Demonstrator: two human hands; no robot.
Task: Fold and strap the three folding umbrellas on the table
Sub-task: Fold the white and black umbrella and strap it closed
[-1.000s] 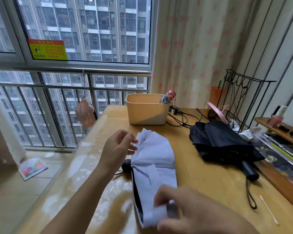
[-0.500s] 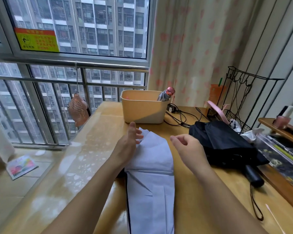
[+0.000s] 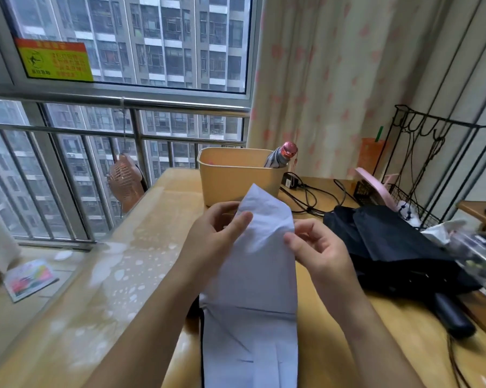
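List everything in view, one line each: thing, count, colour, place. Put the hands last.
pale umbrella: 1, lilac-white, centre, top end lifted
black umbrella: 1, black, lying on the table at right
striped umbrella: 1, grey with pink handle, standing in the bin
bin: 1, beige, far middle of the table
table: 1, light wood, under it all
cables: a tangle, black, right of the bin
wire rack: 1, black, far right
fan: 1, copper-pink, at the window railing
curtain: 1, cream with pink hearts, behind the table
left hand: 1, pinches the pale umbrella's left edge
right hand: 1, pinches its right edge
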